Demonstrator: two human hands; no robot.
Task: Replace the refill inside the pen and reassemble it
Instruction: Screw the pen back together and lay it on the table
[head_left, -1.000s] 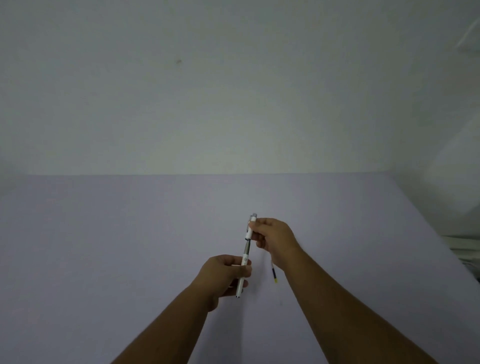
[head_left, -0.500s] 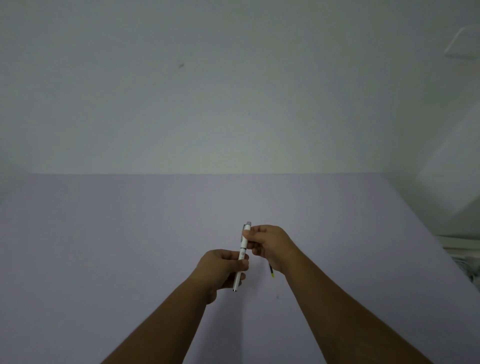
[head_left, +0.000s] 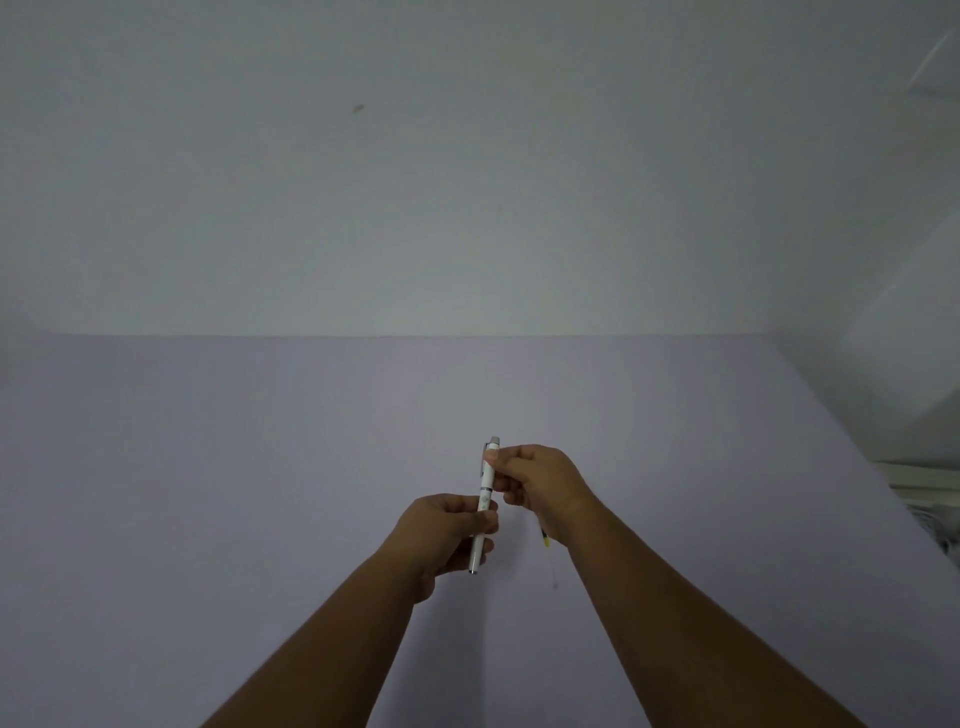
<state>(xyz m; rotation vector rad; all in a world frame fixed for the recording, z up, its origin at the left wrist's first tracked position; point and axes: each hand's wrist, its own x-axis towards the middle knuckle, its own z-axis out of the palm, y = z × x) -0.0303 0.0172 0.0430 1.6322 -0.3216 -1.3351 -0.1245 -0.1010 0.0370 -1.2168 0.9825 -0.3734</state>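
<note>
Both hands are pinching the slim white plastic pen (head_left: 484, 501) above the lilac table (head_left: 208, 467): left hand (head_left: 441, 535) gripping barrel, right hand (head_left: 540, 486) gripping cap end. Risk: halves seating crooked if the hands are twisting off-axis; thin spare refill (head_left: 545, 543) by the right wrist rolling away.

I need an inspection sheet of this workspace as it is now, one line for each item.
Surface: plain lilac tabletop.
Job's things: white pen held nearly upright above the table; thin refill with a yellow band lying beside the right wrist.
Clutter: nothing seen.
Hands: left hand grips the lower barrel; right hand pinches the upper part.
Cables: nothing seen.
Surroundings: pale wall with a small dark mark; unclear white objects at the right edge.
</note>
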